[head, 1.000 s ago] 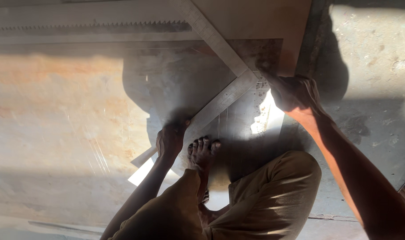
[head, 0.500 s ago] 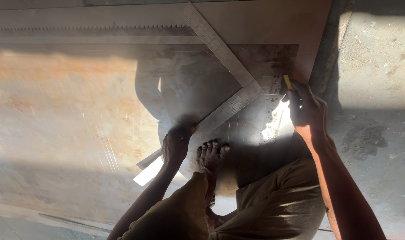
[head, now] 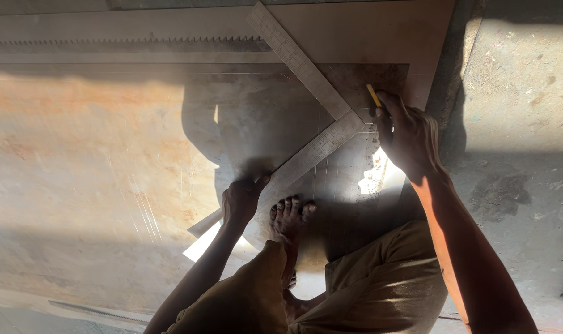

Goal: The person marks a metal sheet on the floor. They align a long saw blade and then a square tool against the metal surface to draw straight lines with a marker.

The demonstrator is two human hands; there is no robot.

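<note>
While the left hand (head: pixel 241 201) presses flat, no grip, pinning the L-shaped steel square (head: pixel 318 133) against the grey metal sheet (head: pixel 108 142), the right hand (head: pixel 408 136) pinches a yellow pencil (head: pixel 373 94) at its corner.

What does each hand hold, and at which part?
The right hand grips a yellow pencil by its lower part. The left hand presses down one arm of the metal square.

1. Left hand (head: pixel 241 201): palm down, fingers spread and pressed flat, forearm extended forward.
2. Right hand (head: pixel 408 139): fingers curled closed, arm stretched forward, wrist straight.
3. Bare foot (head: pixel 289 219): planted between the arms.
</note>
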